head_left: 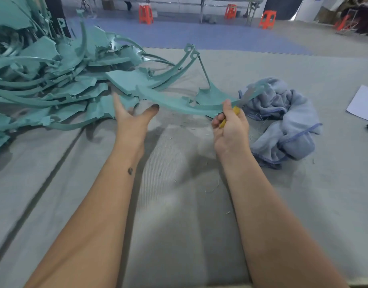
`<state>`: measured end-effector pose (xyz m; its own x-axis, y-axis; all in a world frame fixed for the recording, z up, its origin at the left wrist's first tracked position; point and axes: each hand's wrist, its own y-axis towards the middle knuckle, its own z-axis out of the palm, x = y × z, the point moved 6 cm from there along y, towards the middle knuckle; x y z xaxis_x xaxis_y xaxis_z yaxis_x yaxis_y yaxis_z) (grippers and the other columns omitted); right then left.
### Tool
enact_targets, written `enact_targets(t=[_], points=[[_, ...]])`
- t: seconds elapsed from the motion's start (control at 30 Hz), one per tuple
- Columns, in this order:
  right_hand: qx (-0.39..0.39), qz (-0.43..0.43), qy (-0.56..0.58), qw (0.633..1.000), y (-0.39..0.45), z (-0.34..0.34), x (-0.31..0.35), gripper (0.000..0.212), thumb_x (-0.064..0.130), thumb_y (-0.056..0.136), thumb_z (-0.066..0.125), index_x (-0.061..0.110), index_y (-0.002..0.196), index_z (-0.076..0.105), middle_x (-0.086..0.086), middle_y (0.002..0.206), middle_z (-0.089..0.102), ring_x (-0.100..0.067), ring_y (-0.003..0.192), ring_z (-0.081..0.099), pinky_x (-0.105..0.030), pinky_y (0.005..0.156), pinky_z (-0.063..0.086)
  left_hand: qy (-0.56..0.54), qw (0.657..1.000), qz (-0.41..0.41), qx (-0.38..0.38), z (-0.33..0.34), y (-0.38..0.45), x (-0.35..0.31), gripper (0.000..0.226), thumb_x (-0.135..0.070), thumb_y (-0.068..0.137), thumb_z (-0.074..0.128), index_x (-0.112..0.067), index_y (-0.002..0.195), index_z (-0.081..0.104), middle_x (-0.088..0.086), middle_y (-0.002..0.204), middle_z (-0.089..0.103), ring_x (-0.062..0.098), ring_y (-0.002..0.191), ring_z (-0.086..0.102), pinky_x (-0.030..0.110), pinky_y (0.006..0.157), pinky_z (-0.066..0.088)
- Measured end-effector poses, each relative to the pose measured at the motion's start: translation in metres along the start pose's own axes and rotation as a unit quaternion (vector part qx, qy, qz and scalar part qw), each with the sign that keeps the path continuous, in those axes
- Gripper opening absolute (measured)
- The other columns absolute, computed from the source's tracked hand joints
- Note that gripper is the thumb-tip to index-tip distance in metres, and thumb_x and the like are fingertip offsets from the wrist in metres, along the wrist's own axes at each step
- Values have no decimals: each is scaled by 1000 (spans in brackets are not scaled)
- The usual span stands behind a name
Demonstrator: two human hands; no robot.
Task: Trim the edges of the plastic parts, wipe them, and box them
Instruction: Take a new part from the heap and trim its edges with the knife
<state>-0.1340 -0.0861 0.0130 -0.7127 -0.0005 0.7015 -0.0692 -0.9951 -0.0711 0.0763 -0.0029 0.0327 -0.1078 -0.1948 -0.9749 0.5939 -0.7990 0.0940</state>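
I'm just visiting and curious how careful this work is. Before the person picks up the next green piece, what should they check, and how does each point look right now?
1. Knife under control: ok. The right hand grips the yellow-handled knife, blade pointing away from the body.
2. Free hand ready to grab: ok. The left hand is open, reaching toward the pile of green plastic parts.
3. Left hand away from the blade: ok, a clear gap between them.
4. Wiping cloth nearby: ok, crumpled beside the right hand.
5. Box for finished parts: cannot tell, none in view.
6. Blade sharpness: cannot tell, blurred.
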Motion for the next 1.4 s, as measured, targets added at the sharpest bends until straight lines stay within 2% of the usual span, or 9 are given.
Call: enact_targets(t=[0.13, 0.2, 0.33, 0.47, 0.63, 0.83, 1.1, 1.27, 1.4], points=[[39, 0, 30, 999, -2, 8, -1, 21, 8, 96, 56, 14, 78, 47, 4, 63, 45, -3, 46, 41, -17, 48, 40, -74, 971, -129, 186, 32, -19, 13, 74, 4, 83, 66, -1, 147, 29, 18, 129, 57, 20, 97, 68, 31, 82, 58], [84, 15, 11, 996, -8, 15, -8, 20, 8, 96, 56, 15, 79, 48, 7, 55, 45, -3, 44, 41, -17, 47, 39, -120, 949, -142, 255, 47, -30, 15, 56, -9, 81, 66, -2, 134, 49, 14, 124, 63, 22, 102, 66, 34, 90, 56], [145, 30, -109, 983, -17, 23, -23, 29, 20, 92, 62, 20, 71, 43, 6, 52, 37, -9, 46, 30, -25, 51, 26, -234, 953, -155, 111, 45, -24, 14, 13, -14, 98, 51, -8, 105, 60, 13, 108, 71, 26, 98, 68, 32, 79, 60], [118, 49, -167, 978, -19, 27, -28, 36, 51, 87, 56, 15, 90, 56, 6, 54, 38, -9, 45, 29, -22, 46, 25, -324, 932, -163, 27, 26, -11, 17, 27, -5, 101, 40, 3, 124, 52, 19, 111, 68, 30, 101, 67, 27, 65, 59], [248, -8, -302, 921, -35, 37, -29, 34, 33, 97, 54, 17, 67, 57, 6, 53, 43, -8, 48, 35, -18, 46, 29, -380, 907, -182, 7, 16, -7, 16, 35, -3, 98, 40, 9, 131, 47, 28, 120, 63, 34, 96, 68, 27, 61, 59], [320, -37, -397, 860, -47, 48, -40, 34, 28, 99, 51, 18, 67, 56, -2, 58, 36, -14, 55, 30, -27, 53, 25, -356, 917, -178, 21, 16, -9, 16, 17, -1, 97, 39, 1, 106, 53, 15, 83, 68, 22, 71, 69, 26, 60, 57], [299, -44, -338, 891, -35, 39, -38, 33, 35, 98, 48, 25, 67, 56, 1, 58, 37, -11, 54, 31, -23, 52, 29, -342, 918, -195, 56, 15, -12, 14, 24, -1, 96, 34, 9, 107, 52, 21, 83, 71, 29, 68, 72, 22, 53, 56], [129, 29, -102, 986, -11, 18, -19, 31, 30, 101, 46, 17, 74, 53, 7, 56, 47, -6, 46, 36, -20, 47, 31, -332, 924, -191, 27, 1, -10, 16, 23, 0, 95, 33, 6, 109, 50, 24, 96, 67, 28, 68, 72, 21, 50, 54], [90, 11, -144, 985, -9, 9, -10, 32, 37, 99, 48, 15, 80, 61, 3, 51, 49, -10, 43, 39, -22, 46, 34, -330, 926, -180, 24, 3, -10, 17, 28, 1, 96, 35, 7, 120, 48, 24, 104, 66, 29, 75, 72, 23, 54, 56]])
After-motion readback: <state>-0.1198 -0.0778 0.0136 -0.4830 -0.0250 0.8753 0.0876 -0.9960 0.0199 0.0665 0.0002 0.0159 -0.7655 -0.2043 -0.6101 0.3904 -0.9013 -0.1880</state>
